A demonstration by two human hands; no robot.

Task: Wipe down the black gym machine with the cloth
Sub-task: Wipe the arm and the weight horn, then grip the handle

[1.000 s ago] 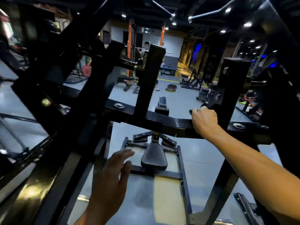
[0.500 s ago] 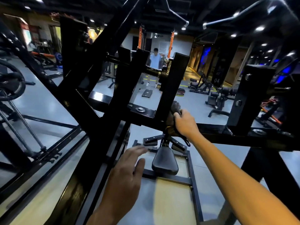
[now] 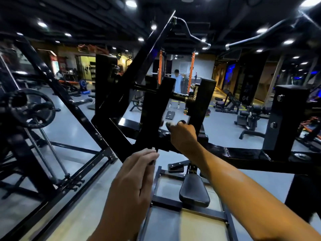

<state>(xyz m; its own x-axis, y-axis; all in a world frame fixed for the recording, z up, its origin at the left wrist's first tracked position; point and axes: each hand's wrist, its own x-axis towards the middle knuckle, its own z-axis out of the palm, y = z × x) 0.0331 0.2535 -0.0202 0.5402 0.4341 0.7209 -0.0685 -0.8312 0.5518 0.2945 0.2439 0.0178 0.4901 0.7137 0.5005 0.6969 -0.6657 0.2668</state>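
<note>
The right hand (image 3: 182, 134) is curled round a dark cloth (image 3: 181, 122), pressing it on the machine (image 3: 152, 108) crossbar beside an upright post; the left hand (image 3: 132, 185) hovers nearer, fingers straight and together, holding nothing; a padded seat (image 3: 193, 190) lies below.

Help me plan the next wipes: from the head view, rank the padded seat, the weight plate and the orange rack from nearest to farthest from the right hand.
From the right hand:
1. Padded seat, just below, near.
2. Weight plate, far left.
3. Orange rack, straight ahead, deep in the room.
</note>
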